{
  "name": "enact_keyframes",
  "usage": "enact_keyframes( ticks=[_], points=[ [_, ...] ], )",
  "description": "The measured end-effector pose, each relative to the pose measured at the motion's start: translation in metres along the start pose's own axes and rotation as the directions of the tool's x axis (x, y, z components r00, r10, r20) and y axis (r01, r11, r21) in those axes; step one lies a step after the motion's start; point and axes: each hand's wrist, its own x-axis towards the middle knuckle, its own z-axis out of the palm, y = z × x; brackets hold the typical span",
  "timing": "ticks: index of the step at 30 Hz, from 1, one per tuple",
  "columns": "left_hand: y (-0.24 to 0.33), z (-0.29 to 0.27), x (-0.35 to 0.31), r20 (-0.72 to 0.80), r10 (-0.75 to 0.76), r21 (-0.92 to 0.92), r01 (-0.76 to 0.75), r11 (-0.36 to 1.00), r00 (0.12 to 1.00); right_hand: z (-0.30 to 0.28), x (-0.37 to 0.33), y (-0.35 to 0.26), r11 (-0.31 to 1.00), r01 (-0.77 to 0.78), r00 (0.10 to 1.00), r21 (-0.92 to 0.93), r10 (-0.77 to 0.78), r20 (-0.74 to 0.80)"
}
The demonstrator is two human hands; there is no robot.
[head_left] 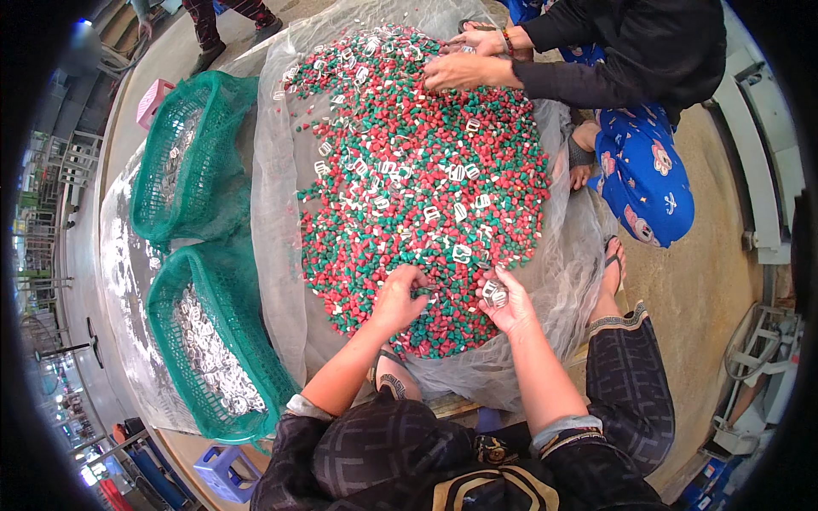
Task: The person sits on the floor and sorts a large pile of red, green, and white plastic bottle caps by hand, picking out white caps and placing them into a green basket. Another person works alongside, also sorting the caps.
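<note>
A broad heap of small red, green and white cone-shaped stones (pixel 409 247) lies in front of me, with white strap slider buckles (pixel 462 253) scattered through it. In my right hand (pixel 514 312), palm turned up at the heap's near right, rest several white buckles (pixel 494 294) with the fingers curled around them. My left hand (pixel 397 300) is low over the near part of the heap, its fingers bent together. Whatever sits between those fingertips is too small to name.
Two green baskets (pixel 162 341) draped in green netting stand at left, white buckles (pixel 217 358) inside. A sheer white cloth (pixel 277 213) lies under the heap. Across it, a co-worker's hands (pixel 464 68) reach into the stones. Stools, pink (pixel 153 102) and purple (pixel 226 473), stand further left.
</note>
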Motion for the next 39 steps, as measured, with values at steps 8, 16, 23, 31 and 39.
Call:
enact_keyframes(
  ticks=[8, 16, 23, 31, 39],
  points=[
    [-0.004, -0.007, -0.004, 0.143, -0.239, -0.481, 0.278, 0.831, 0.96, 0.026, -0.003, 0.011, 0.94, 0.034, 0.994, -0.34, 0.004, 0.111],
    [0.015, 0.006, -0.005, 0.213, -0.199, -0.55, 0.286, 0.784, 0.957, 0.035, -0.002, 0.022, 0.825, 0.061, 0.993, -0.562, 0.009, 0.121],
    [0.009, -0.009, -0.008, 0.112, 0.101, 0.303, -0.13, 0.944, 0.989, 0.019, -0.004, -0.006, 0.967, 0.093, 0.995, -0.237, -0.084, 0.044],
    [-0.001, -0.014, 0.002, 0.129, -0.069, 0.419, 0.009, 0.908, 0.989, 0.005, 0.004, -0.005, 0.983, 0.141, 0.985, -0.121, -0.128, 0.113],
    [-0.01, -0.017, 0.009, 0.448, 0.028, 0.238, -0.15, 0.96, 0.894, 0.014, -0.001, -0.011, 0.997, 0.079, 0.995, -0.022, -0.078, 0.06]
  ],
)
